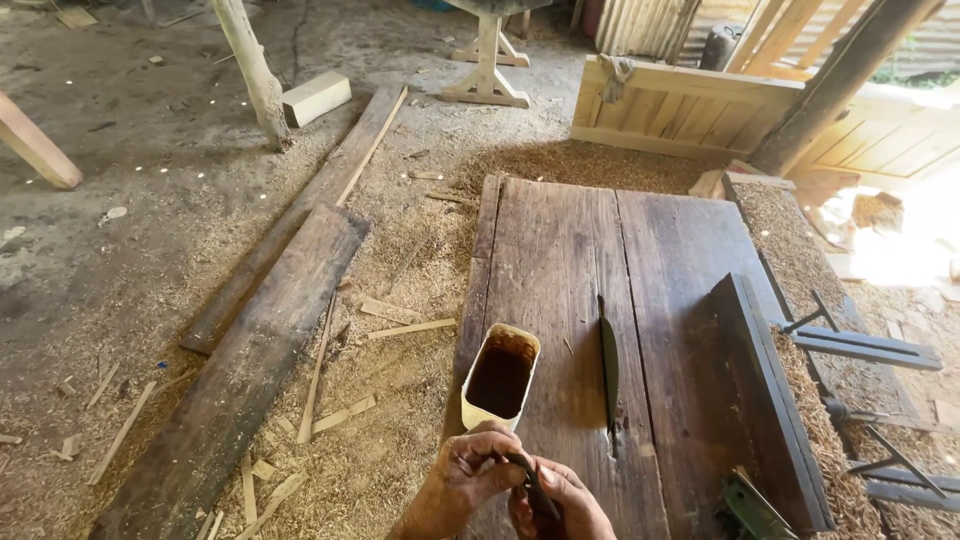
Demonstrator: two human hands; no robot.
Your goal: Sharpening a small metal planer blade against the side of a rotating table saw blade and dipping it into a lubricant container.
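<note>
Two hands pinched a small dark tool at the near edge of a table-saw worktop, just below a cut-open container of dark liquid.

The left hand (462,478) and right hand (560,505) met at the bottom of the view, both clenched on the slim dark tool (530,482), whose kind could not be told. Just beyond the left hand stood the cream plastic container (500,375), its top cut away and brown liquid inside, resting on the left side of the weathered plank worktop (560,260). The saw blade (609,365) rose through a slot right of the container, and a dark fence board (765,390) ran along the worktop's right side. Long planks (270,320) lay on the sawdust-strewn floor to the left.
</note>
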